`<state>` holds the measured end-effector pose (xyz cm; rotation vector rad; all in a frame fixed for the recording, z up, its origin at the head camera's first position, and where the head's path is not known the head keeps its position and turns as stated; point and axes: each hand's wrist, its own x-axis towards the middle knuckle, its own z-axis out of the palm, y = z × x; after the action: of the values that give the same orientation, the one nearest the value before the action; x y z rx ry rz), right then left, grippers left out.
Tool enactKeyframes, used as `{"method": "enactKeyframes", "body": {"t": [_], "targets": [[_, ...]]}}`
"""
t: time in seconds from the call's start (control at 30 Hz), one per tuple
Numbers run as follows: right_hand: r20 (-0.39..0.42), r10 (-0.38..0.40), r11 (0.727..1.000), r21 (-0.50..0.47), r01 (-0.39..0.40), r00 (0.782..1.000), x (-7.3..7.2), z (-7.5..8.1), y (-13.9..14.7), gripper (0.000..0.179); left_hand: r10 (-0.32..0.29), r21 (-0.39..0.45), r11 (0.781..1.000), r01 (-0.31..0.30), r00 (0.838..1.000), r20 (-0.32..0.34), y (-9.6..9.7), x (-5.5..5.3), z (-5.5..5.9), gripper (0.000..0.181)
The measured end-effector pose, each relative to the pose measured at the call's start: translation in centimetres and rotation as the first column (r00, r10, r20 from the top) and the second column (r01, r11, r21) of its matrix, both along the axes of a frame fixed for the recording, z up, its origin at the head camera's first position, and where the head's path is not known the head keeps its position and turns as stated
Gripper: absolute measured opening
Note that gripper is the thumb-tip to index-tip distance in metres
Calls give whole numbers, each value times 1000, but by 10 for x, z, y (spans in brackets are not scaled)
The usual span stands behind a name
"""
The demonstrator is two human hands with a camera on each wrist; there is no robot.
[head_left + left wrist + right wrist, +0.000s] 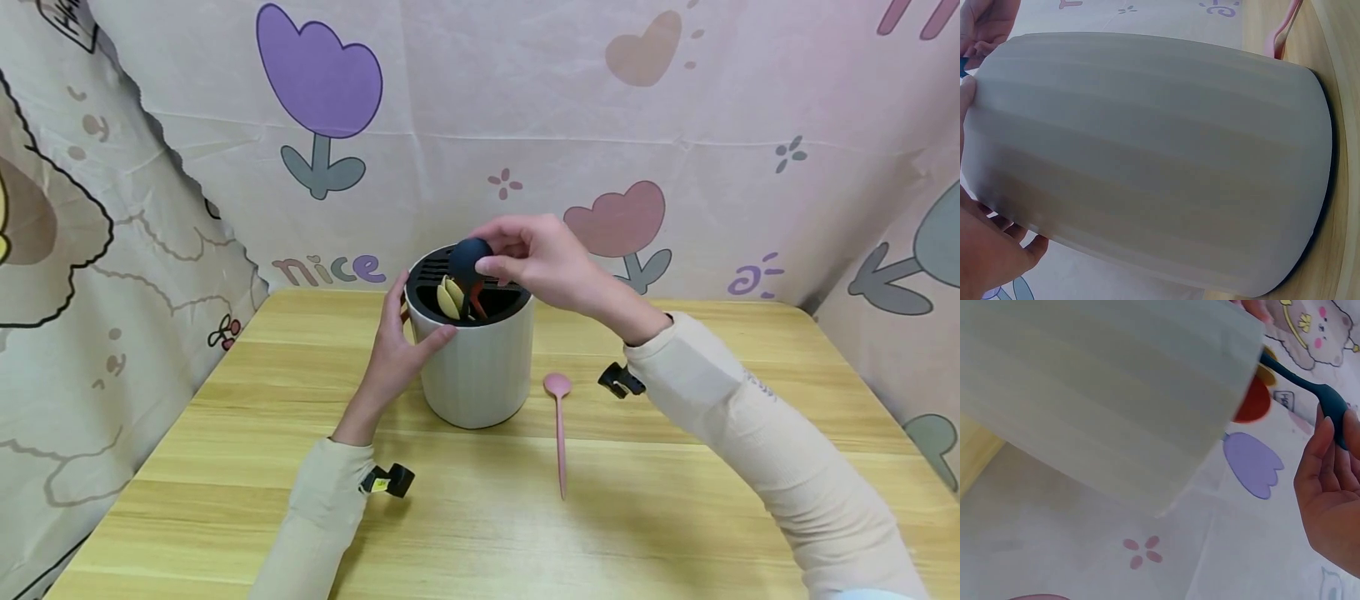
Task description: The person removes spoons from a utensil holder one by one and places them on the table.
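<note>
A white ribbed utensil holder (476, 375) with a black slotted top stands upright on the table. My left hand (392, 350) grips its upper left side, thumb over the front rim and fingers round the side. Above the opening, my right hand (551, 262) pinches the rounded head of a dark blue spoon (1334, 409), whose handle points down into the holder. A yellow spoon head (450, 297) and a red utensil (477, 300) stick up inside the same opening. Their lower ends are hidden by the holder's wall.
To the right of the holder, a pink spoon (557, 385) lies on the wooden table (675, 500), its handle toward the near edge. A patterned cloth (465, 100) hangs close behind the table and along both sides.
</note>
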<state>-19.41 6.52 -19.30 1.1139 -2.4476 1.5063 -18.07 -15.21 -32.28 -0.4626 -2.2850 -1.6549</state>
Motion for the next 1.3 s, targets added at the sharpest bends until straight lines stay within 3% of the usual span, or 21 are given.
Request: {"method": "enactKeyframes", "body": {"t": [0.33,0.57,0.77,0.87,1.03,1.3], "targets": [[-8,-65,997,-44,65,998,6,20,11,26,5,-3,1000,-5,1000,1,1,-1,0,119],[-43,-66,984,-166,58,997,14,33,19,28,10,-3,1000,-10,1000,-4,2,-1,1,118],[-66,-123,967,-233,105,990,23,45,22,25,13,-4,1000,-13,1000,1,1,-1,0,119],[-54,-104,951,-298,84,993,26,48,25,31,10,-4,1000,-10,1000,2,1,0,0,118],[-55,-9,909,-416,-15,998,27,49,28,40,9,-4,1000,-9,1000,-1,1,0,0,120],[-52,-40,852,-523,7,998,30,55,32,52,11,-8,1000,-11,1000,7,2,0,1,120]]}}
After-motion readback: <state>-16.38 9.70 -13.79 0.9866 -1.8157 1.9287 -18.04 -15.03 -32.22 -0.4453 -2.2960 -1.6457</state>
